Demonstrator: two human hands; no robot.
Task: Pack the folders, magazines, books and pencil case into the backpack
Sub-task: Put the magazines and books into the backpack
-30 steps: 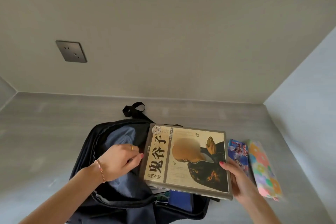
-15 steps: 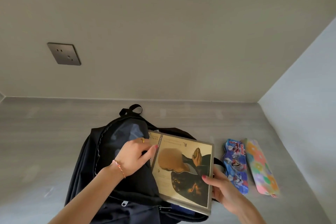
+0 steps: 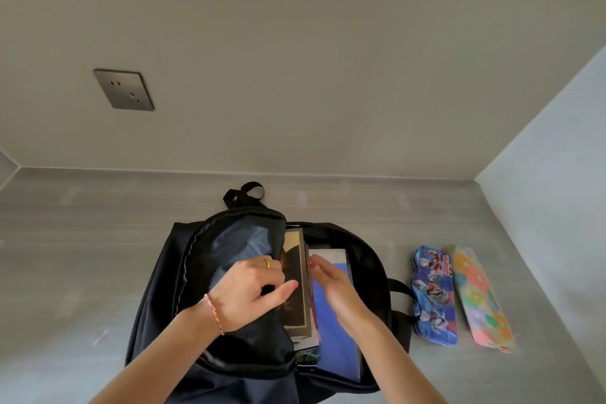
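A black backpack lies unzipped on the grey surface. My left hand grips its front flap and holds it back. The tan book stands on edge inside the bag, beside other books and a blue folder. My right hand hovers flat over the folder, fingers out, holding nothing. To the right of the bag lie a blue cartoon pencil case and a pastel flowered pencil case.
The grey surface ends at a beige back wall with a dark socket plate. A pale side wall closes in on the right, just past the pencil cases.
The tan book went from flat above the bag to standing inside it. My right hand let go of it and now hovers open. My left hand kept hold of the flap.
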